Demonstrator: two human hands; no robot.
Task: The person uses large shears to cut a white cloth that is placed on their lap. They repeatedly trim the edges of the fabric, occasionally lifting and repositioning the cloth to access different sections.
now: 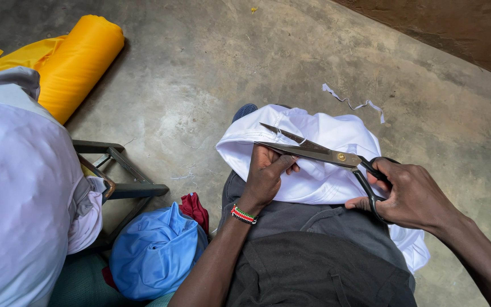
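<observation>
Over white cloth, right hand (knuckles up) gripping scissors

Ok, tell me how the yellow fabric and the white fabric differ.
The yellow fabric is wound into a roll and lies on the concrete floor, touched by no hand; the white fabric lies loose and rumpled over the person's lap. The left hand grips the white fabric while the right hand works open scissors at it. The yellow fabric sits far left, the white one in the middle. Both are plain, unpatterned cloth.
</observation>
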